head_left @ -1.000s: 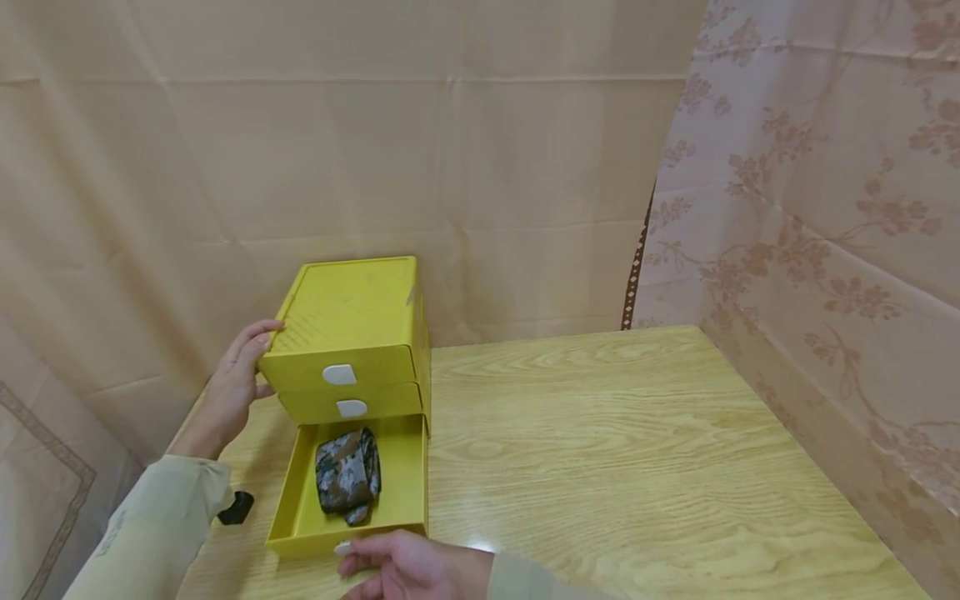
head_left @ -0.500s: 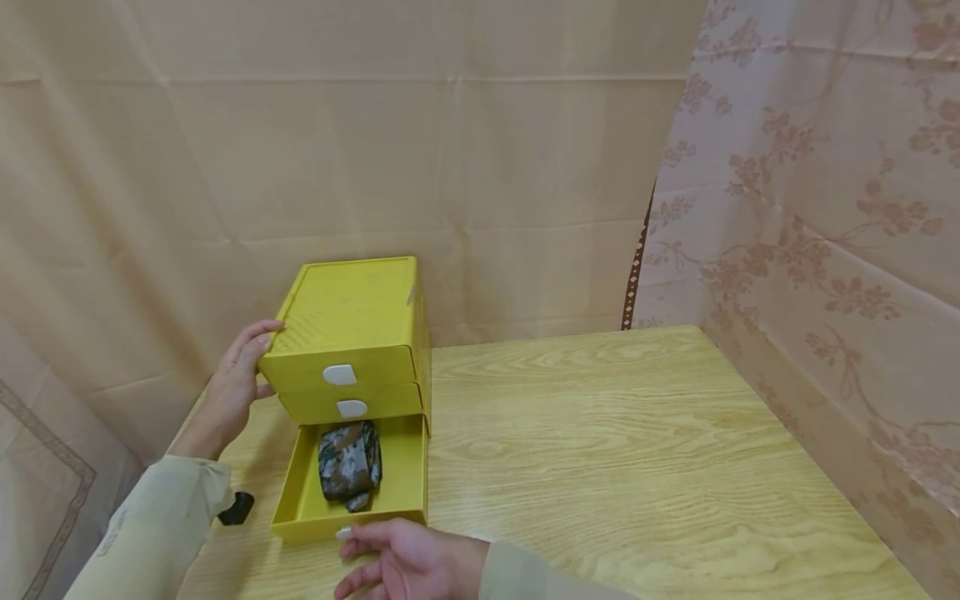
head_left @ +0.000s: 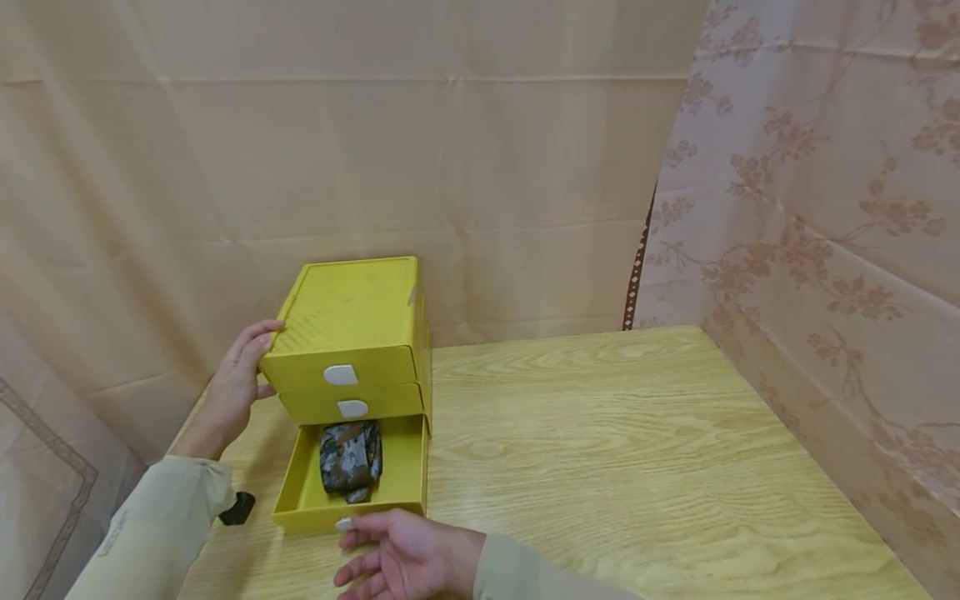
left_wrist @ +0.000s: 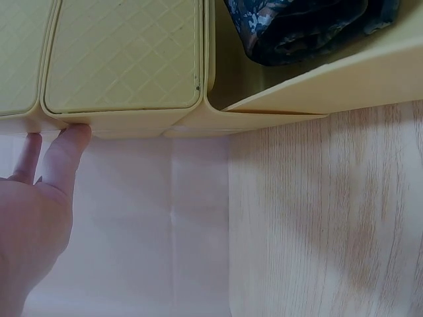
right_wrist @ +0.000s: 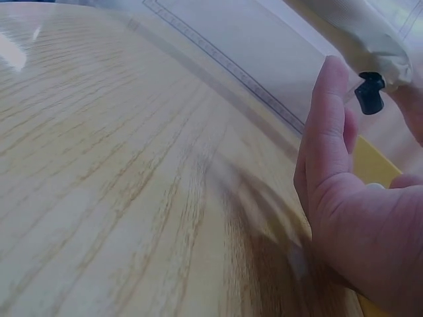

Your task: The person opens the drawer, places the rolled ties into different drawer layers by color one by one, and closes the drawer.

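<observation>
A yellow drawer cabinet (head_left: pixel 345 300) stands on the table, its upper two drawers pushed in. The bottom drawer (head_left: pixel 405 479) is pulled partly out. Inside it lies a folded camouflage cloth bundle (head_left: pixel 351 458), whose rolled edge (left_wrist: pixel 317 33) shows in the left wrist view. My left hand (head_left: pixel 232 383) rests on the cabinet's upper left edge and side, fingers (left_wrist: pixel 66 158) fairly straight against it. At the bottom drawer's white handle (head_left: pixel 343 524), my right hand (head_left: pixel 412 550) touches with its thumb side. Its other fingers (right_wrist: pixel 327 125) extend loosely, apart from the drawer.
The wooden table (head_left: pixel 600 442) extends to the right of the cabinet. A small black object (head_left: pixel 237 508) shows beside the left sleeve. Beige curtain (head_left: pixel 525 167) hangs behind, and floral curtain (head_left: pixel 840 250) lines the right side.
The bottom drawer has slid inward a little, with the bundle in it. My right hand has followed forward, and its lower fingers have spread slightly. The left hand has stayed put.
</observation>
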{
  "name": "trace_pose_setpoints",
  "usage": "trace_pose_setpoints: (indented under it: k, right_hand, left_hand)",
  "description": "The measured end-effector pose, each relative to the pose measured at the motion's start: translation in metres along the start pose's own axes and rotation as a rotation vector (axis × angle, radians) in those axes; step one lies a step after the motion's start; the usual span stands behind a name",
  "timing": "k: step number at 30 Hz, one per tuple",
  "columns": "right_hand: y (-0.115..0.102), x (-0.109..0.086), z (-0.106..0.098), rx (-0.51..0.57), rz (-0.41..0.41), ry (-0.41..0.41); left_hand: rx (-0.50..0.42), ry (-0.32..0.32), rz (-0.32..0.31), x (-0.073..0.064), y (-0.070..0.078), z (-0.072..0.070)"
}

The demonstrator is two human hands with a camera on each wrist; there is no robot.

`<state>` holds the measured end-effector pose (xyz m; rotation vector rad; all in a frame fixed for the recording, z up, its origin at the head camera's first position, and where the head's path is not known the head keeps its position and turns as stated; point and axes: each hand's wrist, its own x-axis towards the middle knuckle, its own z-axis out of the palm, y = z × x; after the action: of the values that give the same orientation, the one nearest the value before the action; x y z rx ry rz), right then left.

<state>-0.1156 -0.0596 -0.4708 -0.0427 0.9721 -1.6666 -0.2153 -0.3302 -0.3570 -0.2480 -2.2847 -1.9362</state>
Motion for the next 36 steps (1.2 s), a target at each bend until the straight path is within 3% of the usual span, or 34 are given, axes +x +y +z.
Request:
trace_pose_setpoints:
  k: [17,36]
  right_hand:
    - [-0.011,0.003,0.000,0.027,0.005,0.024]
    - [-0.021,0.013,-0.005,0.025,-0.092,0.071]
  left_hand:
    - [0.018,0.000,-0.003,0.000,0.000,0.000]
    - [0.039,-0.013,-0.002,-0.001,0.001,-0.001]
